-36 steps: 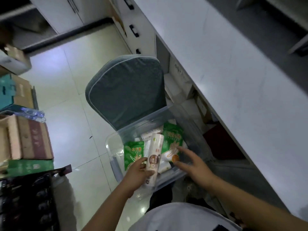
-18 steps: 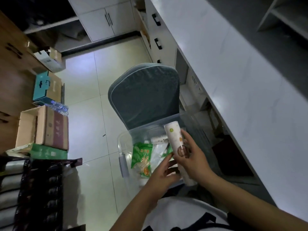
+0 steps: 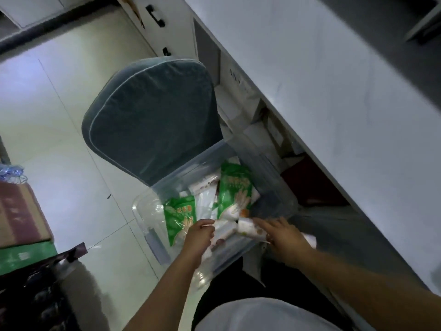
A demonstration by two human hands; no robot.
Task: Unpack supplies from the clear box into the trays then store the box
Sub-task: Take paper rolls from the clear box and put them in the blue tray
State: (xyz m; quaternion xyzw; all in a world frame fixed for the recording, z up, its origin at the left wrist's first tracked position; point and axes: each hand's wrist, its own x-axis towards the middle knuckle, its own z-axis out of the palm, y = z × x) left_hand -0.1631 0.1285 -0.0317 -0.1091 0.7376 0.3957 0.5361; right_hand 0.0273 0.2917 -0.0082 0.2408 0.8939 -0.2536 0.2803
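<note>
A clear plastic box (image 3: 152, 218) rests on the seat of a grey-blue padded chair (image 3: 152, 120). Inside lie two green glove packets (image 3: 235, 187), (image 3: 180, 216) and white wrapped packs. My left hand (image 3: 199, 237) is closed on a white pack (image 3: 225, 229) at the box's near edge. My right hand (image 3: 285, 237) grips a white printed roll (image 3: 250, 229), held lying across the near right corner of the box. No trays are in view.
A long white counter (image 3: 334, 115) runs along the right, with white boxes stored under it. Cardboard and green boxes (image 3: 21, 223) stack at the left, with a dark rack (image 3: 35, 295) below them. Pale tiled floor (image 3: 59, 115) lies to the left of the chair.
The white roll, held upright above the box half a second ago, is now lowered and lying flat at the box's near edge. My left hand has closed on a white pack.
</note>
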